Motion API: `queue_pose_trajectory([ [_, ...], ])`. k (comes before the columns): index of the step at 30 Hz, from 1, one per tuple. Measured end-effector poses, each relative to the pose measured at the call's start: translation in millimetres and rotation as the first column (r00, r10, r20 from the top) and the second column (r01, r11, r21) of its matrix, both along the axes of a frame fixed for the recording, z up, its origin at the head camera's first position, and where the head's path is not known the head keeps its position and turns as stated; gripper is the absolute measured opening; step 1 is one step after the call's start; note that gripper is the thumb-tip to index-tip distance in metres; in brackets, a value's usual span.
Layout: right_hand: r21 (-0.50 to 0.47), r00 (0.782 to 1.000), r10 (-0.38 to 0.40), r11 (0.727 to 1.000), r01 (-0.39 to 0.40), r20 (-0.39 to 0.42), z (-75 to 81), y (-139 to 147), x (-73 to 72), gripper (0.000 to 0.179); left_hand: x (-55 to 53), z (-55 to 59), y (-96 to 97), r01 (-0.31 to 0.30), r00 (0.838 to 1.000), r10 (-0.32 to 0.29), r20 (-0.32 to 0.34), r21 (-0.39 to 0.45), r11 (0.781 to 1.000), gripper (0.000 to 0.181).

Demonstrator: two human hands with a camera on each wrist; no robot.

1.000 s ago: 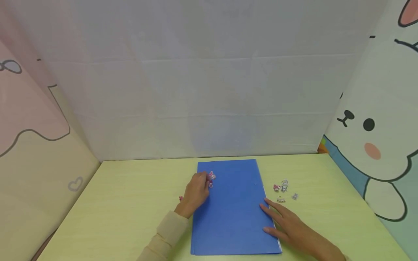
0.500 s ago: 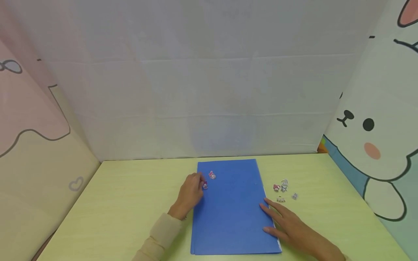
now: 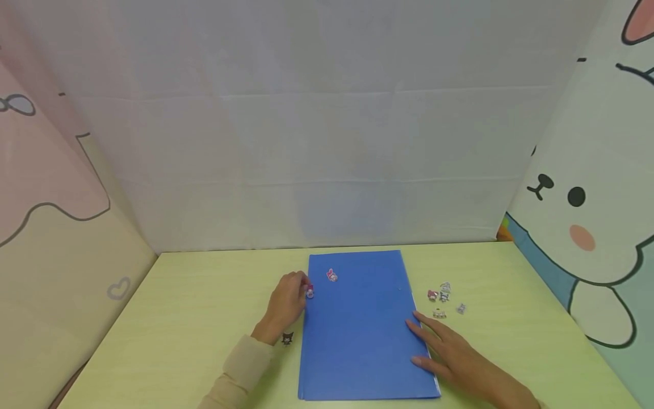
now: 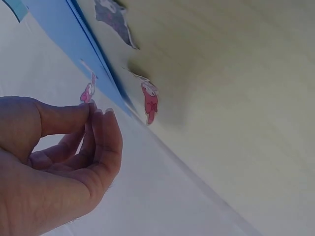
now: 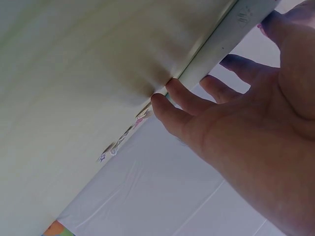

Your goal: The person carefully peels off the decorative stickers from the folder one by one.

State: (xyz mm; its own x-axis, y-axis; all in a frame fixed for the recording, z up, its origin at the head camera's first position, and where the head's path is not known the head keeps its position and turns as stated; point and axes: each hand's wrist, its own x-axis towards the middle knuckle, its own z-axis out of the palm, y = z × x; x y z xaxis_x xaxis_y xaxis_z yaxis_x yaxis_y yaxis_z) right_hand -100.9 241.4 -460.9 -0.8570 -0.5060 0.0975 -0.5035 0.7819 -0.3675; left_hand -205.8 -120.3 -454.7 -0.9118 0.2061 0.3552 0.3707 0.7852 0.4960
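A blue folder [image 3: 368, 329] lies flat on the table in the head view. My left hand [image 3: 287, 301] is over its left edge, thumb and fingertips pinching a small pink-and-white cut-out sticker [image 3: 309, 292]. In the left wrist view that sticker [image 4: 87, 92] sticks up from the fingertips of the left hand [image 4: 74, 152]. Another pink-and-white sticker [image 3: 332, 275] lies near the folder's top left corner. My right hand [image 3: 455, 358] rests with spread, extended fingers on the folder's right edge; the right wrist view shows the right hand [image 5: 231, 123] along a pale edge [image 5: 211, 54].
A dark character sticker [image 3: 288, 338] lies left of the folder, and a red-pink sticker [image 4: 150, 98] shows nearby in the left wrist view. Several small stickers [image 3: 444, 292] lie on the table right of the folder. A white sheet [image 3: 327, 125] hangs behind the table.
My left hand has moved left with the pinched sticker, from over the folder to its left edge. The dark sticker on the table has come into sight. The right hand has stayed put.
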Motion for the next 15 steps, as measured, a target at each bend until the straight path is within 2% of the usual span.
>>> queue_pose_trajectory([
  [9,-0.008,1.000,-0.005,1.000,0.005,0.009,1.4,-1,1.0,0.064,1.0,-1.5,-11.6,-0.005,1.000,0.005,0.002,0.000,1.000,0.012],
  [15,-0.010,0.999,0.006,1.000,-0.006,-0.034,-1.1,0,1.0,0.063,2.0,0.1,-20.0,-0.023,0.999,0.023,0.024,0.003,1.000,0.014],
])
